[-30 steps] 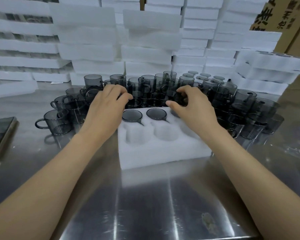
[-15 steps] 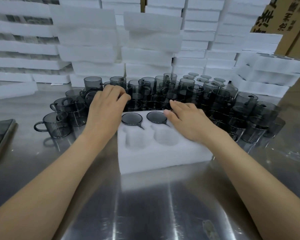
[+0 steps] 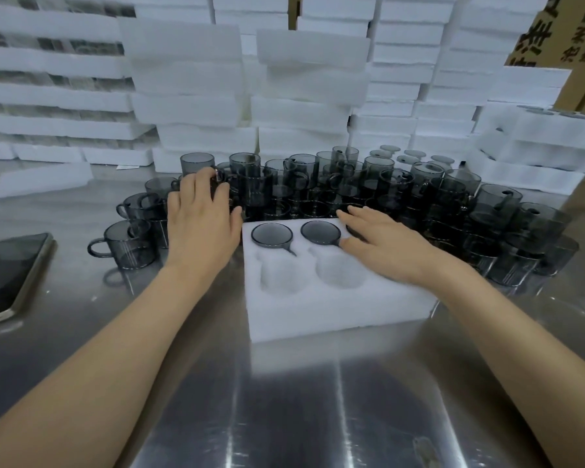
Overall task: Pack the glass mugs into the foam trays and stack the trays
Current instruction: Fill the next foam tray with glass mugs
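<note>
A white foam tray (image 3: pixel 335 312) lies in the middle of the steel table (image 3: pixel 284 400), its long axis running left to right, with the right end turned slightly toward the far side. In its far row two smoky glass mugs sit upright and sunk in their pockets, mouths up: the left mug (image 3: pixel 271 234) and the middle mug (image 3: pixel 321 232), each with its handle pointing near and to the right along a slot in the foam. Two pockets (image 3: pixel 281 278) of the near row show bare foam. The right hand (image 3: pixel 389 248) lies flat over the far right corner of the tray, fingers straight and close together, pointing far and left, thumb beside the middle mug's rim; what is under the palm is hidden. The left hand (image 3: pixel 200 228) reaches past the tray's left end into the loose mugs (image 3: pixel 453 204) crowded upright along the tray's far side, its fingertips on one of them; whether they grip it cannot be told. A lone mug (image 3: pixel 129 246) stands near the left wrist, handle pointing left. A phone (image 3: pixel 11 271) lies face up at the left edge. Stacked foam trays (image 3: pixel 190 96) fill the far side, and a cardboard box (image 3: pixel 561 38) stands far right.
</note>
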Available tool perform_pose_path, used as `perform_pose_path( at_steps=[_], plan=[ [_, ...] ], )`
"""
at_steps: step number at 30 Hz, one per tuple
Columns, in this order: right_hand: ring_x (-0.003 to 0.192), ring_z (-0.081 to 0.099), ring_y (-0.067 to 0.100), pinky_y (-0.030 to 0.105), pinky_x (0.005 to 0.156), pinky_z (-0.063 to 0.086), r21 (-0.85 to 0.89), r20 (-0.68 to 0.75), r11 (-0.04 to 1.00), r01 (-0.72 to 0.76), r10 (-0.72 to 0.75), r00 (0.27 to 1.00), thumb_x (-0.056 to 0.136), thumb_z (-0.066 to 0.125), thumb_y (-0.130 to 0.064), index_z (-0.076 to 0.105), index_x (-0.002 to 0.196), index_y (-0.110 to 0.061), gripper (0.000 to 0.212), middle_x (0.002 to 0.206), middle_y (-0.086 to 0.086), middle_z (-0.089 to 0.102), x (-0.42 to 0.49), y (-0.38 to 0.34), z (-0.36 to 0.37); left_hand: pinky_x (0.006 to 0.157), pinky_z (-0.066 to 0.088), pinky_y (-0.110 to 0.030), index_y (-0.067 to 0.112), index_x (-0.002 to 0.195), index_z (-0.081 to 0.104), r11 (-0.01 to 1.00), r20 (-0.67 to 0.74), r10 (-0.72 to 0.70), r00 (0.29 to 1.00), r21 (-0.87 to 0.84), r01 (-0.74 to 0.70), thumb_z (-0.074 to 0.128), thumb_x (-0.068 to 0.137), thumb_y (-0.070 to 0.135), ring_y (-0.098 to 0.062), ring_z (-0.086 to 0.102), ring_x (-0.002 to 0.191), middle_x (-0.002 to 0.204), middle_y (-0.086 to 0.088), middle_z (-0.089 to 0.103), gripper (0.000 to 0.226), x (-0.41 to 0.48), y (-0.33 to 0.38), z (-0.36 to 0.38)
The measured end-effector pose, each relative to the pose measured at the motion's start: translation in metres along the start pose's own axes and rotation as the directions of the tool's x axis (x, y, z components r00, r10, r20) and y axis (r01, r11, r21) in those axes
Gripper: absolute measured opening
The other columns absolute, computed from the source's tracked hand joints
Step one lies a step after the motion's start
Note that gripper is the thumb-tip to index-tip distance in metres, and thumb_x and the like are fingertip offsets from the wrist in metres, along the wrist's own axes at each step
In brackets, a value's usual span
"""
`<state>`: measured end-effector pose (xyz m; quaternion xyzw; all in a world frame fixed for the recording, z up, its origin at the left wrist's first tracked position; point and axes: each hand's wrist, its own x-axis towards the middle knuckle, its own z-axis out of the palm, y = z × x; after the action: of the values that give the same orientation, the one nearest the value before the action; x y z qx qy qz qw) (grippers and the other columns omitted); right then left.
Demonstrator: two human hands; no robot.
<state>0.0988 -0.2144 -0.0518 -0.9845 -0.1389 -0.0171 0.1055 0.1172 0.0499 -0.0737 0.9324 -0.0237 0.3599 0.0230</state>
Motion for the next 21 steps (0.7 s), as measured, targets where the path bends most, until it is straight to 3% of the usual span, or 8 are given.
perform_pose_path(
  at_steps=[4,10,12,14,16,18,20,21],
  plan=[
    [0.145,0.015,0.011,0.039,0.114,0.019,0.060,-0.069,0.998,0.020,-0.016,0.997,0.094,0.036,-0.052,0.031,0.148,-0.036,0.057,0.157,-0.010,0.023,-0.004,-0.003,-0.001,0.096,0.030,-0.049,0.003,0.127,0.054,0.999,0.017,-0.014,1.000,-0.036,0.015,0.057,0.090,0.006,-0.040,0.034,0.129,0.144,-0.020,0.038,0.038,-0.001,-0.003,0.001],
    [0.140,0.025,0.010,0.041,0.111,0.025,0.099,-0.079,0.995,0.018,-0.010,0.997,0.086,0.030,-0.059,0.037,0.145,-0.034,0.064,0.150,-0.016,0.034,-0.008,-0.006,-0.002,0.094,0.034,-0.045,0.005,0.128,0.055,0.993,-0.034,0.034,0.999,-0.115,-0.038,0.051,0.070,-0.024,-0.038,0.043,0.114,0.136,-0.021,0.041,0.065,-0.001,-0.003,0.002],
    [0.136,0.030,0.010,0.040,0.107,0.027,0.104,-0.105,0.994,0.033,-0.022,0.994,0.089,0.033,-0.055,0.040,0.143,-0.034,0.059,0.143,-0.017,0.040,-0.009,-0.008,-0.003,0.094,0.033,-0.037,0.006,0.128,0.054,0.980,-0.037,0.025,0.999,-0.194,-0.032,0.048,0.073,-0.021,-0.036,0.044,0.109,0.133,-0.019,0.042,0.061,-0.001,-0.003,0.002],
    [0.133,0.032,0.009,0.039,0.106,0.029,0.082,-0.102,0.996,0.043,-0.035,0.994,0.092,0.037,-0.050,0.041,0.142,-0.033,0.054,0.140,-0.017,0.042,-0.009,-0.007,-0.003,0.090,0.024,-0.019,0.010,0.131,0.050,0.949,-0.039,-0.051,0.998,-0.312,0.036,0.043,0.079,-0.014,-0.030,0.041,0.108,0.129,-0.013,0.041,0.058,0.000,-0.002,-0.001],
    [0.128,0.039,0.011,0.036,0.106,0.034,0.090,-0.098,0.993,0.075,-0.066,0.993,0.093,0.041,-0.044,0.046,0.139,-0.029,0.049,0.134,-0.015,0.048,-0.009,-0.006,-0.003,0.086,0.025,-0.019,0.015,0.131,0.050,0.927,-0.097,-0.081,0.992,-0.372,0.040,0.043,0.074,-0.021,-0.025,0.034,0.105,0.130,-0.009,0.036,0.068,0.000,0.001,-0.006],
    [0.118,0.049,0.007,0.017,0.100,0.037,0.179,-0.221,0.974,0.140,-0.099,0.970,0.093,0.050,-0.030,0.057,0.131,-0.022,0.039,0.127,-0.010,0.057,-0.009,-0.007,-0.005,0.085,0.031,-0.029,0.020,0.129,0.051,0.918,-0.194,-0.096,0.976,-0.396,0.011,0.041,0.067,-0.030,-0.022,0.030,0.101,0.134,-0.011,0.030,0.080,-0.001,0.003,-0.014],
    [0.108,0.053,-0.002,-0.001,0.091,0.032,0.280,-0.474,0.935,0.218,-0.063,0.878,0.092,0.054,-0.012,0.065,0.121,-0.016,0.032,0.121,-0.005,0.064,-0.010,-0.013,-0.010,0.090,0.041,-0.039,0.020,0.133,0.049,0.879,-0.264,-0.131,0.956,-0.477,-0.012,0.040,0.067,-0.032,-0.023,0.037,0.098,0.132,-0.017,0.030,0.085,0.001,0.001,-0.020],
    [0.104,0.056,-0.004,-0.001,0.090,0.035,0.333,-0.577,0.903,0.272,-0.033,0.816,0.090,0.054,-0.007,0.067,0.117,-0.015,0.031,0.116,-0.004,0.067,-0.010,-0.020,-0.012,0.093,0.045,-0.042,0.019,0.134,0.049,0.849,-0.303,-0.123,0.945,-0.526,-0.059,0.041,0.069,-0.032,-0.026,0.044,0.096,0.129,-0.020,0.031,0.083,0.001,0.003,-0.023]
  ],
)
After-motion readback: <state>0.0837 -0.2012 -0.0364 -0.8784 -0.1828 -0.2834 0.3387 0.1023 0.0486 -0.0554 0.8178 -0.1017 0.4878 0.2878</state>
